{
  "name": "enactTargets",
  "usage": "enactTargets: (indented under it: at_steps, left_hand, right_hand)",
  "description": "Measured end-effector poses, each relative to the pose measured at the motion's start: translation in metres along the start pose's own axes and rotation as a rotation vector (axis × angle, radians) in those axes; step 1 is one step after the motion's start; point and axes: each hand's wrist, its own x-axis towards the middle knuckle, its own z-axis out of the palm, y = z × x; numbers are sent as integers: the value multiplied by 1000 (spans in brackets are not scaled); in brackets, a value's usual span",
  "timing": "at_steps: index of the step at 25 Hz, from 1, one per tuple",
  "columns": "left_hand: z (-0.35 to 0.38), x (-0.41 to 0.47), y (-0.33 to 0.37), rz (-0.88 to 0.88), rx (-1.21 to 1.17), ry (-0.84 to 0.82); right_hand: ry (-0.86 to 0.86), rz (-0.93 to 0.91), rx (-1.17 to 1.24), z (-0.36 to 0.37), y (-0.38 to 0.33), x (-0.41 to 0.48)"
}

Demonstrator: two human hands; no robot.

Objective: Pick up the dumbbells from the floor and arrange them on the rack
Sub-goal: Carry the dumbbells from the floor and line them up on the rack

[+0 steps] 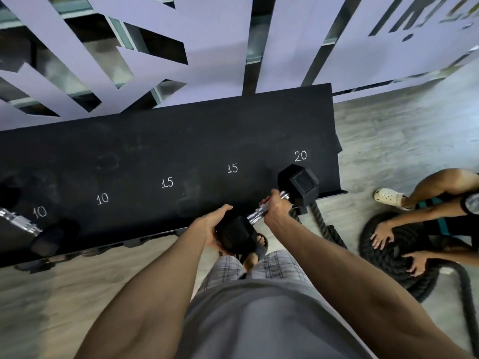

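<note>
Rubber-headed and likely heavy, the dumbbell [298, 183] has its far head over the rack [155, 151] by the chalked 20. Your right hand [277, 211] wraps the chrome bar and your left hand [210, 226] cups the near head. Support both, since chrome may slip.

At the left edge, a second dumbbell [26, 226] is cut off and blurred. The near head of the held dumbbell [255, 216] is partly hidden by the left hand [211, 226].
</note>
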Motion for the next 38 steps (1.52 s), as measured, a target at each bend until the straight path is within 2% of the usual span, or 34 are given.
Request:
enactTargets:
  at_steps: [6, 13, 20, 27, 33, 38]
  left_hand:
    - [16, 7, 60, 13, 66, -35]
    - [47, 16, 99, 32, -8, -39]
    - [89, 32, 115, 68, 46, 90]
    - [124, 53, 119, 25, 56, 92]
    - [144, 72, 119, 24, -38, 50]
    - [133, 82, 121, 18, 64, 51]
  right_hand:
    - [85, -63, -63, 36, -42, 22]
    - [52, -89, -168, 62, -80, 55]
    - [-54, -164, -402, 81, -107, 90]
    - [-159, -243, -593, 86, -128, 115]
    - [-216, -271, -661, 85, -129, 136]
    - [-205, -228, -621, 83, -126, 143]
